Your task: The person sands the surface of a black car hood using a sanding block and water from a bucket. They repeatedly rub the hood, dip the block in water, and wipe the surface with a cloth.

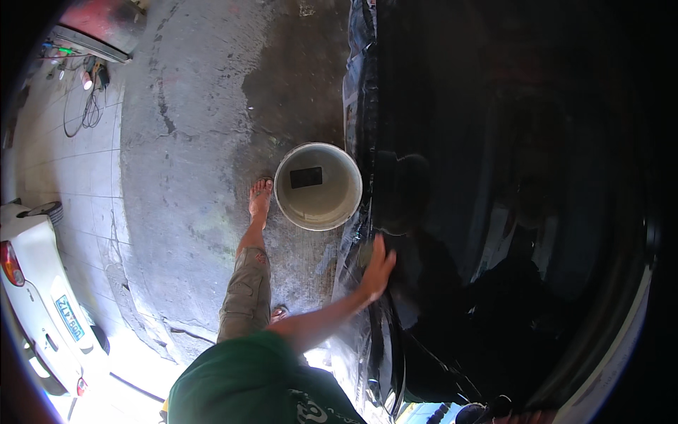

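My left hand [379,272] reaches out over the edge of a glossy black panel [438,283], which looks like part of a vehicle body. Its fingers are stretched out, and nothing shows in them. At the bottom edge of the picture, only the fingers of my right hand [526,418] appear, dim and mostly cut off beside the dark panel. Just beyond my left hand stands a round pale bucket [281,201] with cloudy water. A dark rectangular piece [306,177] lies in the bucket; its kind is not clear.
Crinkled plastic sheeting [359,92] hangs along the panel's edge. My bare foot [260,201] is beside the bucket on the concrete floor [191,141], which has a wet patch. A white car [53,297] stands at left; cables and tools [92,78] lie far left.
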